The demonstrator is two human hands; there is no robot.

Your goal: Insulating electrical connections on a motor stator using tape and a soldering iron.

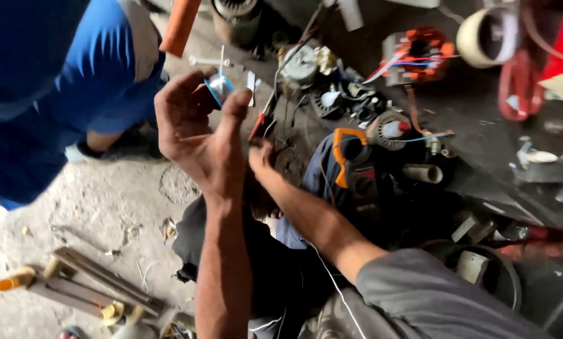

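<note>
Grey sleeve (pixel 432 295) lies nearest, its right hand (pixel 261 157) reaching down to the wires (pixel 264 122), grip unclear. Left hand (pixel 197 135) is raised, fingers curled around a small silvery part (pixel 217 85) with blue tape. Stator (pixel 418 55), meter (pixel 350 154) and loose parts lie scattered, so assembly looks far from finished.

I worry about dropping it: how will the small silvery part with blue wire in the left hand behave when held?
The small silvery part looks light, pinched by the left hand. Its blue wire probably bends easily. Being smooth metal, it may slip.
</note>
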